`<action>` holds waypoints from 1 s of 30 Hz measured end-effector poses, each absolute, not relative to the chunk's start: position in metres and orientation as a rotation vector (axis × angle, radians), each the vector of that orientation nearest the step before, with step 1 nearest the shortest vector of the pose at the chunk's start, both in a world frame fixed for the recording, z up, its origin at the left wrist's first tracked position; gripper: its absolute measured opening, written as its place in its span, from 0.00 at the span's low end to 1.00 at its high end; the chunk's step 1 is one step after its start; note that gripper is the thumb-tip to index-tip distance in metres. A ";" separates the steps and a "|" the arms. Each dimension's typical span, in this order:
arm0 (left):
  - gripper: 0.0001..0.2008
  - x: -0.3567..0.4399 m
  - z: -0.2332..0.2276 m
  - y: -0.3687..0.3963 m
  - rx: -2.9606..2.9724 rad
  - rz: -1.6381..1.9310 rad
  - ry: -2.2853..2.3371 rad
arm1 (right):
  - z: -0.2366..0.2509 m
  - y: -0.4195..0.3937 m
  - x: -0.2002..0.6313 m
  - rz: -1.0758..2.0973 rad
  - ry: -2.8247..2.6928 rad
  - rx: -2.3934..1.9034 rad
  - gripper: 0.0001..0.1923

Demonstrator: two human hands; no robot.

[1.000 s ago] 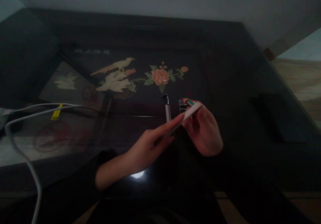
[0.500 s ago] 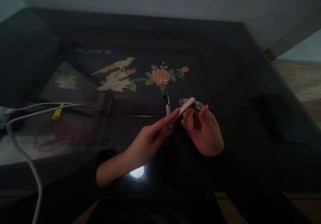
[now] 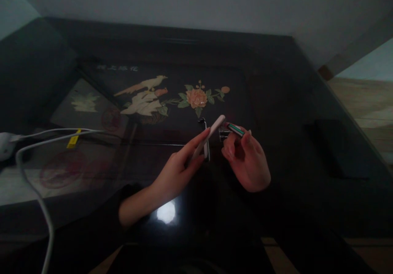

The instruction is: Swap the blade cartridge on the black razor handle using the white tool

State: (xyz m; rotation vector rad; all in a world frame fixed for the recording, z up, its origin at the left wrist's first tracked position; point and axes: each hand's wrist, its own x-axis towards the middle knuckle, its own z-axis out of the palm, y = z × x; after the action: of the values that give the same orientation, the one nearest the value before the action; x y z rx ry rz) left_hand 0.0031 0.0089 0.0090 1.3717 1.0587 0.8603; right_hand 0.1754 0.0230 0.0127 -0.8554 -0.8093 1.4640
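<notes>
My left hand (image 3: 173,171) pinches a long, slim pale stick (image 3: 212,132) that points up and to the right. My right hand (image 3: 247,165) is closed on a small dark piece with a green stripe (image 3: 235,129), held just right of the stick's tip. The two pieces are close but apart. A thin grey bar with a black hooked end (image 3: 203,123) lies on the glossy dark table (image 3: 276,81) under the stick, partly hidden by it. Both forearms wear dark sleeves.
The table top has an inlaid bird (image 3: 144,96) and flower (image 3: 196,97). A white cable (image 3: 33,143) with a yellow tag (image 3: 73,140) and a white plug (image 3: 4,145) lie at the left. A dark flat object (image 3: 337,147) rests at the right. A pale wall runs behind.
My left hand has swung the pale stick up and left, off the green-striped piece that it lay across. My right hand stays in place, and the view has tipped slightly.
</notes>
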 end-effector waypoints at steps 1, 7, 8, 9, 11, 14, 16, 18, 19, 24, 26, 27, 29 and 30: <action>0.29 0.002 0.009 0.010 1.367 0.840 1.064 | 0.012 0.023 0.176 1.469 -0.802 -0.853 0.19; 0.30 -0.001 0.008 0.015 1.266 0.813 1.069 | 0.010 0.022 0.175 1.495 -0.790 -0.839 0.21; 0.28 -0.001 0.008 0.016 1.240 0.812 1.072 | 0.010 0.022 0.175 1.499 -0.792 -0.837 0.21; 0.25 -0.001 0.008 0.016 1.216 0.812 1.075 | 0.010 0.021 0.175 1.503 -0.795 -0.833 0.21; 0.20 0.000 0.007 0.017 1.176 0.811 1.074 | 0.010 0.022 0.175 1.511 -0.798 -0.825 0.21; 0.15 0.000 0.005 0.019 1.142 0.802 1.050 | 0.010 0.022 0.175 1.524 -0.792 -0.816 0.21; 0.14 0.000 0.005 0.019 1.136 0.799 1.037 | 0.010 0.022 0.175 1.530 -0.792 -0.815 0.21; 0.12 0.000 0.005 0.020 1.168 0.811 1.043 | 0.010 0.022 0.174 1.527 -0.808 -0.820 0.20; 0.11 -0.001 0.005 0.020 1.196 0.817 1.056 | 0.010 0.022 0.174 1.524 -0.822 -0.830 0.20; 0.07 -0.002 0.013 0.019 1.368 0.842 1.157 | 0.009 0.019 0.171 1.605 -0.899 -0.918 0.22; 0.07 -0.002 0.017 0.018 1.435 0.862 1.193 | 0.008 0.017 0.169 1.679 -0.909 -0.947 0.22; 0.07 -0.002 0.018 0.018 1.463 0.873 1.207 | 0.007 0.016 0.168 1.713 -0.911 -0.958 0.22; 0.10 -0.002 0.020 0.018 1.502 0.888 1.222 | 0.006 0.015 0.167 1.773 -0.923 -0.977 0.23; 0.11 -0.003 0.020 0.018 1.517 0.886 1.223 | 0.005 0.014 0.167 1.795 -0.933 -0.991 0.23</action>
State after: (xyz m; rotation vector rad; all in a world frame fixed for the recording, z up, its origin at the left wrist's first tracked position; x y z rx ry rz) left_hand -0.0026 0.0181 0.0203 1.5173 1.2227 0.8863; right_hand 0.1671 0.0138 0.0051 -0.9910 -0.9332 1.7949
